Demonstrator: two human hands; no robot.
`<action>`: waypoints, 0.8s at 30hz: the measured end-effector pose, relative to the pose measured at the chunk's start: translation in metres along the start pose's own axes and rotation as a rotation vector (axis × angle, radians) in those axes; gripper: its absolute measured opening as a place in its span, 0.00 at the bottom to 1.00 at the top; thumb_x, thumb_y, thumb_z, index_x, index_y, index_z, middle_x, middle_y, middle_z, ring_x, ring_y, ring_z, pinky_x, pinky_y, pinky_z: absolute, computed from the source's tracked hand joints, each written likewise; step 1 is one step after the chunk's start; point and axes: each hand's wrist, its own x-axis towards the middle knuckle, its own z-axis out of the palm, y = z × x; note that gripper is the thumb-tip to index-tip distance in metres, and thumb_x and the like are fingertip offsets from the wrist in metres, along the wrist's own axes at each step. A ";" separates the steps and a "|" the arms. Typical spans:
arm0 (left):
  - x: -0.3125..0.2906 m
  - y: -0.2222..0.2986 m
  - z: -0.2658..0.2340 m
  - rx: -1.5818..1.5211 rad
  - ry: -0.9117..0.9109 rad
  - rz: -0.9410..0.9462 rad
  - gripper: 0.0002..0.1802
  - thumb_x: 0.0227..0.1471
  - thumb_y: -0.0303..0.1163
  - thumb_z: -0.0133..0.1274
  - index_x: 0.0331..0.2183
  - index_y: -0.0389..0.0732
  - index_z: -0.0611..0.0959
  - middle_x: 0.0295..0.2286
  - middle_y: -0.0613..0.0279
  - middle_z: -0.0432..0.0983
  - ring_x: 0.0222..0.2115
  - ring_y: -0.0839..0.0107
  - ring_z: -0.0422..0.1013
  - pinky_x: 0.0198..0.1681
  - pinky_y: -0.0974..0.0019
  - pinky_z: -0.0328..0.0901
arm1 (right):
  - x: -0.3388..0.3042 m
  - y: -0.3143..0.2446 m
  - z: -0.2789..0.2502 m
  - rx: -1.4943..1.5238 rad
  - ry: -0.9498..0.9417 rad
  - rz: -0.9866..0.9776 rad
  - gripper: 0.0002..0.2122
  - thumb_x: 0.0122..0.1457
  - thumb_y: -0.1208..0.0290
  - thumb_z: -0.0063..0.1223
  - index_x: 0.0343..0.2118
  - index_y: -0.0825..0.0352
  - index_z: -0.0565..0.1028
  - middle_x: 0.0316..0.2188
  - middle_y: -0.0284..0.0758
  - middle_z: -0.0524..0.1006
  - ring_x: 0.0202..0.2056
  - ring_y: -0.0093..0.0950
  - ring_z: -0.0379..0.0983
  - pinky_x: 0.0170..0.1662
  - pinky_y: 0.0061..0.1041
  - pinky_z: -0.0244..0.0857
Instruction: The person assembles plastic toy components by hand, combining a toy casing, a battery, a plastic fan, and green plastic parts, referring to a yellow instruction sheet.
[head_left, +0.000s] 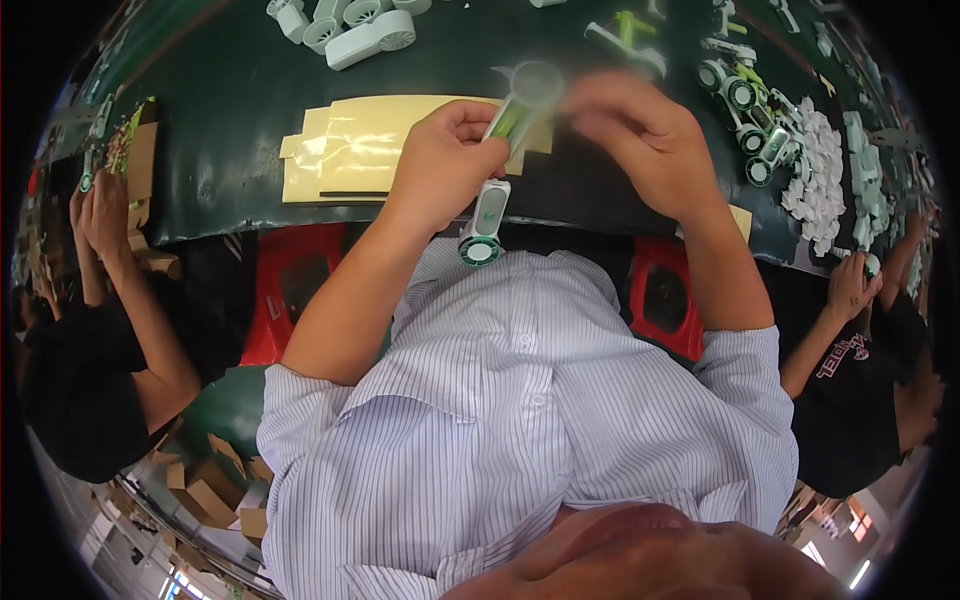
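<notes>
My left hand [452, 162] is closed around the middle of a small white and green handheld fan [486, 216], tilted above the table's near edge. Its lower end, with a green-ringed round vent, hangs below my fingers. Above them, the pale round head looks blurred and see-through. My right hand [645, 135] is just right of that head; its fingers are smeared by motion, and I cannot tell whether they touch it. Under the left hand lie glossy yellow sheets [350, 150] on the dark green table [220, 110].
White fan housings [368, 40] lie at the far left of centre. Several assembled fans [752, 120] are piled at the right, beside small white pieces [815, 170]. Co-workers in black sit on the left [75, 390] and right [850, 400]. Red stools [295, 290] show below the table edge.
</notes>
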 end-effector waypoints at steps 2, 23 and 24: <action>0.001 0.000 0.001 0.035 -0.035 0.039 0.18 0.48 0.20 0.52 0.43 0.29 0.75 0.34 0.57 0.77 0.28 0.76 0.71 0.31 0.75 0.67 | 0.008 -0.018 0.004 -0.037 -0.174 -0.041 0.10 0.56 0.76 0.54 0.41 0.67 0.78 0.36 0.35 0.78 0.38 0.26 0.75 0.42 0.22 0.68; -0.001 0.005 -0.002 0.015 -0.065 0.027 0.22 0.50 0.25 0.54 0.48 0.26 0.74 0.33 0.60 0.77 0.28 0.78 0.71 0.31 0.77 0.66 | 0.033 0.015 0.019 -0.201 -0.195 -0.157 0.06 0.54 0.74 0.56 0.35 0.68 0.78 0.29 0.34 0.79 0.31 0.25 0.76 0.37 0.22 0.68; -0.001 0.006 -0.003 0.027 -0.067 0.024 0.22 0.50 0.25 0.54 0.47 0.26 0.75 0.33 0.60 0.77 0.28 0.78 0.71 0.31 0.77 0.66 | 0.032 0.018 0.019 -0.161 -0.183 -0.143 0.06 0.54 0.74 0.56 0.35 0.68 0.78 0.29 0.33 0.79 0.32 0.24 0.76 0.37 0.21 0.68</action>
